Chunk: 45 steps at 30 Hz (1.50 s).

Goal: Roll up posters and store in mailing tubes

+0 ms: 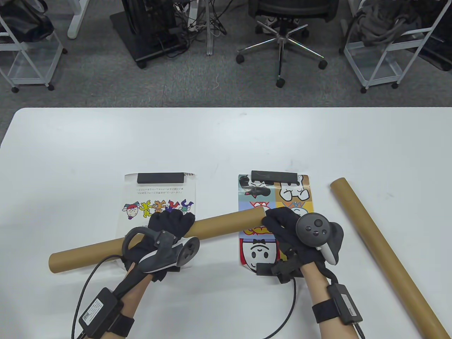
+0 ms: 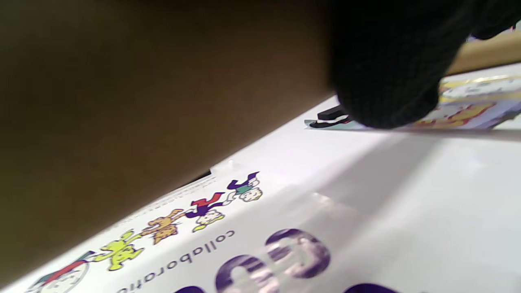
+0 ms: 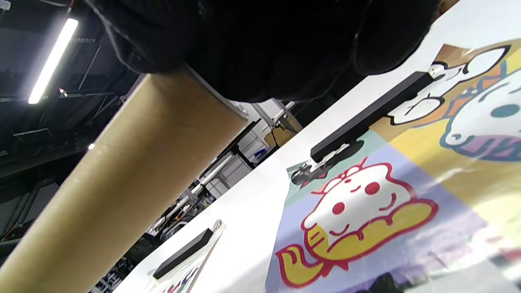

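Note:
A brown mailing tube (image 1: pixel 155 240) is held above the table, across both posters. My left hand (image 1: pixel 166 229) grips its middle; the tube fills the left wrist view (image 2: pixel 142 101). My right hand (image 1: pixel 286 226) holds the tube's right end, also seen in the right wrist view (image 3: pixel 122 183). A white poster with small cartoon figures (image 1: pixel 159 201) lies flat under the left hand, a black bar (image 1: pixel 160 177) on its far edge. A colourful cartoon poster (image 1: pixel 275 197) lies flat under the right hand, a black bar (image 1: pixel 274 175) on its far edge. A second tube (image 1: pixel 385 254) lies at the right.
The white table (image 1: pixel 226 141) reaches back to a far edge. Beyond it are an office chair (image 1: pixel 282 39) and white racks (image 1: pixel 385 53) on the floor. Another black bar (image 1: pixel 268 270) sits at the colourful poster's near edge.

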Tool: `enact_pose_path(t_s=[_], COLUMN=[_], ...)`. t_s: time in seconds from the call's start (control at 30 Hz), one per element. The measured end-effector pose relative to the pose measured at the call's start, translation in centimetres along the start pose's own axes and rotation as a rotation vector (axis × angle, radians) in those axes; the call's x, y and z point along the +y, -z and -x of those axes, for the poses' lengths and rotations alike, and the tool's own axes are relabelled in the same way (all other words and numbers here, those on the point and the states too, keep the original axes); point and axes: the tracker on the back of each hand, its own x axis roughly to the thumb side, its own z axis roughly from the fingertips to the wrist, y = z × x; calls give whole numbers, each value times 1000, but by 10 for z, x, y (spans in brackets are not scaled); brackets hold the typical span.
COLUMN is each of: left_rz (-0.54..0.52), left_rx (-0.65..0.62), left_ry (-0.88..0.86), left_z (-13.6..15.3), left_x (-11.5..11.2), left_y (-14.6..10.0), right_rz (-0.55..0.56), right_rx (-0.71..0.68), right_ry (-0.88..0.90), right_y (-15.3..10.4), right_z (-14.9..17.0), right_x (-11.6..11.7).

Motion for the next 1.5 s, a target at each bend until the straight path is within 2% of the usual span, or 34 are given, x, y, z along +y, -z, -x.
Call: enact_pose_path(t_s=[0.2, 0.27, 0.33, 0.4, 0.57, 0.67, 0.93, 1.5], left_rz=[39, 44, 51, 65, 15, 13, -9, -11], left_rx=[12, 2, -1, -1, 11, 9, 17, 20], left_ry=[-41, -61, -132, -150, -92, -100, -88, -99], left_z=[5, 4, 5, 6, 6, 5, 7, 14], left_x=[-4, -5, -3, -1, -1, -2, 0, -3], left_y=[2, 1, 2, 2, 1, 1, 0, -2], right_rz=[-45, -36, -11, -14, -43, -46, -57, -121], right_rx=[26, 11, -8, -8, 9, 6, 43, -11], right_ry=[111, 72, -45, -11, 70, 59, 208, 142], right_y=[1, 2, 2, 2, 2, 2, 3, 5], right_z=[3, 1, -1, 0, 7, 6, 10, 10], right_x=[2, 1, -1, -1, -2, -2, -1, -4])
